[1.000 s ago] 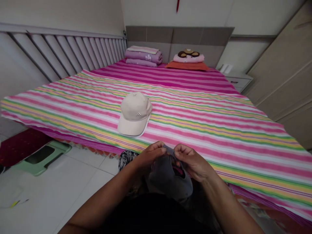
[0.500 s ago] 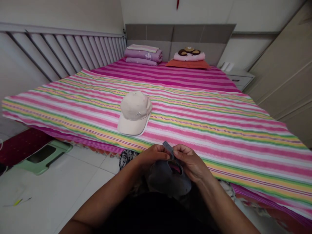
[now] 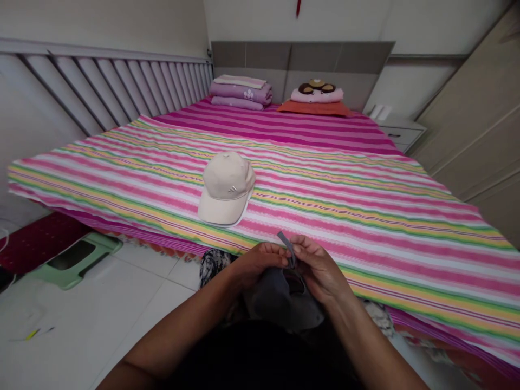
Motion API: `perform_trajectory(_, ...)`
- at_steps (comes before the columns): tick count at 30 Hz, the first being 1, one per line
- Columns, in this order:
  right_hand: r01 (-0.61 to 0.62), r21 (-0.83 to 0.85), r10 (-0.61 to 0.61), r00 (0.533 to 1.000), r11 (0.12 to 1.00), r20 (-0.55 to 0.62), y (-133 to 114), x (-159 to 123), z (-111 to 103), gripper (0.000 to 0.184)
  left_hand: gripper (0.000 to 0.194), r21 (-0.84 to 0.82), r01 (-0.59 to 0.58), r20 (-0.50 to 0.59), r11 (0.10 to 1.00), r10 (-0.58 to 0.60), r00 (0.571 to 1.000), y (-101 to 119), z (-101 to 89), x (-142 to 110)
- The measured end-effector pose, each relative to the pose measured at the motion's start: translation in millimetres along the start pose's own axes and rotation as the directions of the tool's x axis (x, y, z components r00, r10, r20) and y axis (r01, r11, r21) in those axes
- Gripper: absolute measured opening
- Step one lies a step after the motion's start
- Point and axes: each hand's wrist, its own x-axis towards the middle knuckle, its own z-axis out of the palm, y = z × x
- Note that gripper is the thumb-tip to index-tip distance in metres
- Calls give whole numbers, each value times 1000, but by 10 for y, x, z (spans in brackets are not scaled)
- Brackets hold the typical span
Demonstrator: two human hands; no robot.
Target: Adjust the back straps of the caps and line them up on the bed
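Note:
A dark grey cap (image 3: 280, 300) rests over my lap, its back opening turned up toward the bed. Both hands meet at its grey adjusting strap (image 3: 285, 242), whose loose end sticks up between them. My left hand (image 3: 262, 262) is closed, thumb and fingers pinching the strap near the opening's edge. From the other side my right hand (image 3: 319, 265) pinches the same strap, fingertips curled over it. Any buckle there is hidden by the fingers. Just beyond the hands, a beige cap (image 3: 226, 187) lies on the striped bed sheet (image 3: 345, 200), brim toward me.
Folded purple bedding (image 3: 241, 95) and an orange pillow (image 3: 312, 108) sit by the headboard (image 3: 312, 57). A white railing (image 3: 122, 81) runs along the left. On the tiled floor (image 3: 134, 295) are a green stool (image 3: 77, 265) and a small yellow item (image 3: 32, 334).
The strap's loose end stands up further and leans more to the left. Both hands have shifted slightly, still pinching at the strap. The beige cap stays on the bed.

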Motion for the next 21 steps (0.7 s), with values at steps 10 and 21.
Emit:
perform_trajectory(10,61,-154,-47,995,986,93,-121,-47,-11,20,16,43,-127,-30,991,129,991,-44,-6,-15)
perform_trajectory(21,159,-235,-133,983,959,123,-98,-50,13,21,16,90,-93,-9,992,94,996,-50,13,-12)
